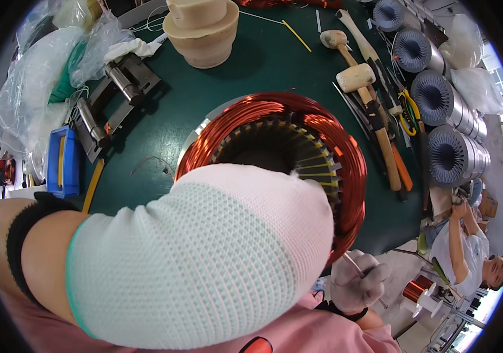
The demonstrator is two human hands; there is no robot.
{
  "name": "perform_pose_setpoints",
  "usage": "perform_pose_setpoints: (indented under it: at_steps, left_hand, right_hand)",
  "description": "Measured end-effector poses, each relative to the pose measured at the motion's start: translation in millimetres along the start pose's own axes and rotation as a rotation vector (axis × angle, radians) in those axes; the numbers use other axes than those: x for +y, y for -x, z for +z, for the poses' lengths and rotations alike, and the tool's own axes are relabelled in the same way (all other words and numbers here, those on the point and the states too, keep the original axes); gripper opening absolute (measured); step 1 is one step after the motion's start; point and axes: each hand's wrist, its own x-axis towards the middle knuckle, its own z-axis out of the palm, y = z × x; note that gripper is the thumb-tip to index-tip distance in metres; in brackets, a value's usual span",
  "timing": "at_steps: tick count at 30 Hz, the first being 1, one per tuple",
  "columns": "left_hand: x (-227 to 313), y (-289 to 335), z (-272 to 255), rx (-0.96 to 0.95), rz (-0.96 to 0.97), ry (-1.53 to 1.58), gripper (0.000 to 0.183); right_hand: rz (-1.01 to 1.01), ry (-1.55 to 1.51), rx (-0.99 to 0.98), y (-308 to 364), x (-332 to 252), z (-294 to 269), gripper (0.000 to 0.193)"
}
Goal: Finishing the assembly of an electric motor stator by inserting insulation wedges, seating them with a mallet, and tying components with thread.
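A motor stator [354, 176] with thick copper coils round its rim and yellow strips in its slots lies on the green table. Bent across its near side is my left hand [290, 203], in a white knitted glove with a pale green textured cuff. Its fingers are out of sight behind the wrist, so what they touch is hidden. My right hand [357, 283], in a greyish-white glove, is closed round a thin metal rod [352, 264] beside the stator's lower right edge. The rod's upper end reaches the copper coils.
Mallets [356, 77], an orange-handled tool [401, 167] and yellow-handled pliers [410, 106] lie to the right. Several stator cores [454, 156] line the right edge. At left are a blue bin [63, 162] and a metal fixture [125, 88]. Stepped cream blocks [201, 35] stand behind. A person [460, 253] works at far right.
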Motion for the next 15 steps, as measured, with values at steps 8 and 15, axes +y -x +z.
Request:
perform_pose_setpoints:
  at_steps: [8, 15]
  left_hand:
    - [-1, -9, 13, 0.048, -0.041, -0.313, 0.035]
    - [16, 5, 9, 0.128, 0.073, -0.613, 0.019]
  right_hand:
    - [-0.151, 0.186, -0.092, -16, -5, -3, 0.016]
    - [-0.078, 0.638, -0.519, -44, -77, 5, 0.015]
